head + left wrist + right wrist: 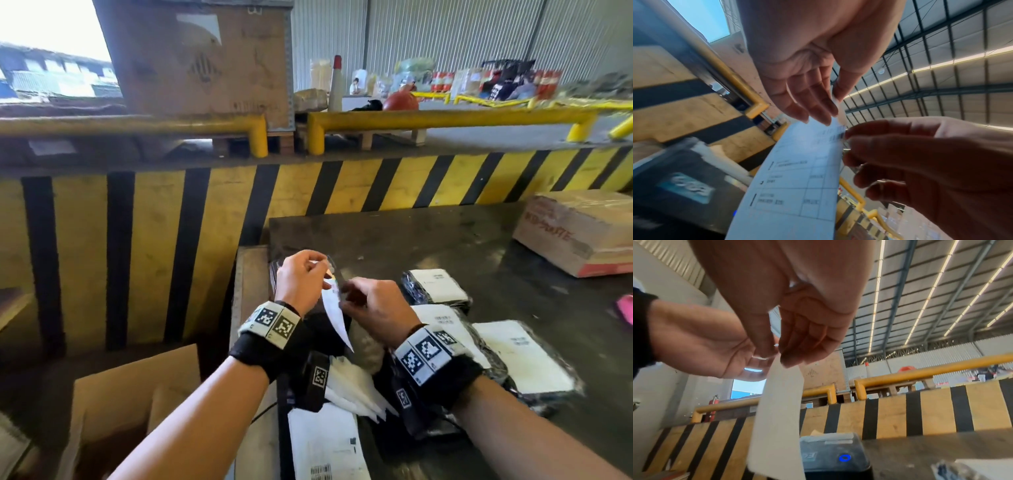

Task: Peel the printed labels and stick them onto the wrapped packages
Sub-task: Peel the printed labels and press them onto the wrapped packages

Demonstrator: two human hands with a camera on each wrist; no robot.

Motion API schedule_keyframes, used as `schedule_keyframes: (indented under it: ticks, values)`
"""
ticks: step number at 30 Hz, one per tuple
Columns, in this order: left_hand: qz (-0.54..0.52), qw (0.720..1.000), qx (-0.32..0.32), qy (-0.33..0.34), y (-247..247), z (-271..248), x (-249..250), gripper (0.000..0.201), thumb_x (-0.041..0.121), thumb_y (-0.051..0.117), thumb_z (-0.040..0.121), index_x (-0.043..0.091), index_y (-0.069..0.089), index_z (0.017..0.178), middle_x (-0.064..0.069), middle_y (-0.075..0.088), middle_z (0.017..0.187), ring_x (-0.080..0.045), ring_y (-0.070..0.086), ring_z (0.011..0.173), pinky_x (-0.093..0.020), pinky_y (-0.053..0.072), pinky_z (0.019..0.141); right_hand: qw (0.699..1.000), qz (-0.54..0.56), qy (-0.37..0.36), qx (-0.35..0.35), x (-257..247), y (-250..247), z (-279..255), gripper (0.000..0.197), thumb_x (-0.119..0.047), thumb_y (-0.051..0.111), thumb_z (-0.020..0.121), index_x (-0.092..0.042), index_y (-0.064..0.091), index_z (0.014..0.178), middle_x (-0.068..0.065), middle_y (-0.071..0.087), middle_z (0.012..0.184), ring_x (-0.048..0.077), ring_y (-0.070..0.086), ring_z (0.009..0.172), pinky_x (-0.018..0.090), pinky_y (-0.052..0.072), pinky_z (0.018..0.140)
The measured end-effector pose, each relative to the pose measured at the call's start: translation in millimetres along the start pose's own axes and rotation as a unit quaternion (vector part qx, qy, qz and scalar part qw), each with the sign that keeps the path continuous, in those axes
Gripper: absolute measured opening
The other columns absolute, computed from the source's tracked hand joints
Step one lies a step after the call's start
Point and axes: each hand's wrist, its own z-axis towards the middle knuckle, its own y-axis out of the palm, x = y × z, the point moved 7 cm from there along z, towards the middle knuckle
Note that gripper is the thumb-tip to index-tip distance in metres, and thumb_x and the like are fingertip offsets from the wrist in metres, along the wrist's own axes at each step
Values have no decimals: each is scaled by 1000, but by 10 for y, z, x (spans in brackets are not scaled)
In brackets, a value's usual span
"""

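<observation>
A white printed label (335, 313) hangs upright over the dark table (462, 246). My left hand (322, 272) pinches its top corner between thumb and fingers (824, 116). My right hand (346, 292) pinches the same top edge from the other side. The left wrist view faces the label's printed side (797, 178); the right wrist view faces its blank back (777, 418), with the right hand (779, 356) above it. Three black-wrapped packages (435, 286) (452, 329) (524, 356) lie to the right, each with a white label on top.
A black label printer (830, 456) with a blue light stands under my hands. Loose white papers (356, 390) and a printed sheet (329, 442) lie near me. A taped cardboard box (579, 233) sits far right, an open carton (137, 404) lower left, a striped barrier (205, 240) behind.
</observation>
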Motion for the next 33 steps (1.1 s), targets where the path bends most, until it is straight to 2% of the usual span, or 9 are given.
schedule_keyframes:
  ticks: [2,6,9,13,19,21,25,28,33]
  values:
    - [-17,1000,-8,3,113,21,93,11,16,55,92,16,65,87,-2,69,72,-13,66,56,-31,55,61,999,-13,17,37,67,-137,-6,24,-33,64,79,-13,66,91,5,71,84,22,65,79,35,52,71]
    - [-41,999,-27,5,280,45,208,15,16,54,92,19,63,80,-1,68,70,-16,67,59,-31,54,64,995,-43,47,75,187,-312,-34,17,-32,64,83,-14,66,83,5,70,78,18,58,69,26,41,61]
    - [-59,997,-46,9,382,31,290,17,23,54,94,15,64,83,-1,68,70,-16,67,58,-33,54,65,995,-35,31,90,227,-416,-51,10,-24,62,83,-17,69,82,4,71,77,20,63,71,25,42,62]
    - [-124,991,-47,-9,445,79,321,33,39,45,98,12,60,85,-4,66,72,-16,63,57,-31,48,58,994,-25,30,103,305,-607,-92,7,-19,66,81,-18,73,83,-1,73,79,8,60,70,22,45,67]
    - [-53,996,-56,-32,786,258,100,23,47,48,94,24,55,94,-1,63,90,-24,64,90,-46,54,87,983,-3,63,171,659,-1145,-214,11,-14,73,79,-12,74,90,-3,73,85,7,63,76,16,50,75]
    - [-53,992,-100,-52,1011,256,87,32,49,47,93,20,52,104,-2,63,92,-22,65,87,-42,53,83,979,47,92,177,873,-1313,-216,13,-16,73,79,-14,74,92,-5,71,86,9,64,80,12,49,75]
    - [-45,983,-178,-25,1468,270,271,26,36,54,94,13,61,103,-6,70,89,-19,66,78,-32,55,73,968,126,110,190,1288,-1581,-155,12,-15,73,79,-23,70,88,-4,71,89,14,66,86,25,53,81]
    - [-44,981,-190,6,1788,376,423,17,22,59,93,8,66,101,-11,71,88,-18,66,75,-23,53,67,965,138,120,189,1635,-1750,-83,13,-15,72,80,-20,71,91,-3,71,91,15,66,89,26,53,81]
    - [-43,980,-192,22,2369,649,592,12,15,63,90,7,66,98,-8,69,82,-13,64,69,-17,52,61,958,158,139,195,2324,-1978,66,15,-17,74,78,-17,72,94,0,73,94,16,68,91,32,54,87]
